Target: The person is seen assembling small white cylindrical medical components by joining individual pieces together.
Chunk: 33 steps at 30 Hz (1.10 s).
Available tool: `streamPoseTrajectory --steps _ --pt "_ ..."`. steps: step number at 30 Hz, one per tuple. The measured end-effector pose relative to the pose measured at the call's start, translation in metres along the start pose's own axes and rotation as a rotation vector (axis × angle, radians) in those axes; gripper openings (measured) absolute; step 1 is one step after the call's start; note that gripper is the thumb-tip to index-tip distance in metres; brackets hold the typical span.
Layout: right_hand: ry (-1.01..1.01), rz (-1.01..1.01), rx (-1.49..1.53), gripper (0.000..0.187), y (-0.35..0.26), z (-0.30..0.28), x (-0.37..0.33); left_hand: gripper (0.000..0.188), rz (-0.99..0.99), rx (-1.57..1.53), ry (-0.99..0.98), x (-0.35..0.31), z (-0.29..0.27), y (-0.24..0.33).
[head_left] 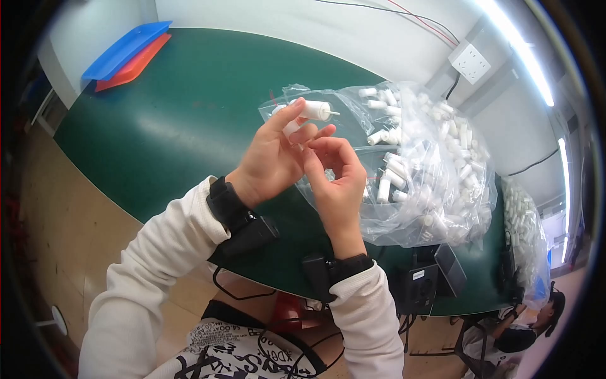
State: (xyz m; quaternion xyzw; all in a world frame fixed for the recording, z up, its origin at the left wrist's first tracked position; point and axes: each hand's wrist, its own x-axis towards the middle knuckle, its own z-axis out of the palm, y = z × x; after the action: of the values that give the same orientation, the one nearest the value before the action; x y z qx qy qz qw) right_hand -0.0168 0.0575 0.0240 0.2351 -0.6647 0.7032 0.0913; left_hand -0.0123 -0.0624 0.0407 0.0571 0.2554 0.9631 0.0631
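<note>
Between the thumb and fingers of my left hand is a white plastic cylinder, lying sideways with a thin pale pin sticking out of its right end. Another white part shows lower in the same hand, mostly hidden by the fingers. My right hand is closed in a pinch just below the left fingertips; what it grips, if anything, is too small to tell. Both hands are above the near edge of a large clear plastic bag, which lies open and holds many similar white cylinders.
Blue and red-orange trays overlap at the far left of the green table. A black device sits by the near edge. Further right are another bag of white parts and a seated person. A socket box hangs on the wall.
</note>
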Motion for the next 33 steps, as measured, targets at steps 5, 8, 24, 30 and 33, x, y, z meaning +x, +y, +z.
streamPoseTrajectory --steps 5,8,24,30,33 --pt "0.055 -0.008 -0.047 0.010 0.010 0.006 -0.005 0.026 0.110 0.146 0.026 0.001 -0.009 -0.015" --pt "0.038 0.058 0.150 0.015 -0.002 0.008 -0.004 0.024 0.216 0.240 0.023 -0.004 0.001 -0.016" --pt "-0.253 0.314 0.303 0.021 0.007 -0.012 0.004 0.032 -0.195 0.337 0.287 -0.245 -0.057 0.016" --pt "-0.307 0.322 0.278 0.021 0.005 -0.009 0.005 0.029 -0.365 -0.555 0.270 -0.259 -0.104 -0.038" --pt "-0.292 0.349 0.285 0.021 0.008 -0.015 0.006 0.037 -0.229 -0.388 0.750 -0.226 -0.072 -0.035"
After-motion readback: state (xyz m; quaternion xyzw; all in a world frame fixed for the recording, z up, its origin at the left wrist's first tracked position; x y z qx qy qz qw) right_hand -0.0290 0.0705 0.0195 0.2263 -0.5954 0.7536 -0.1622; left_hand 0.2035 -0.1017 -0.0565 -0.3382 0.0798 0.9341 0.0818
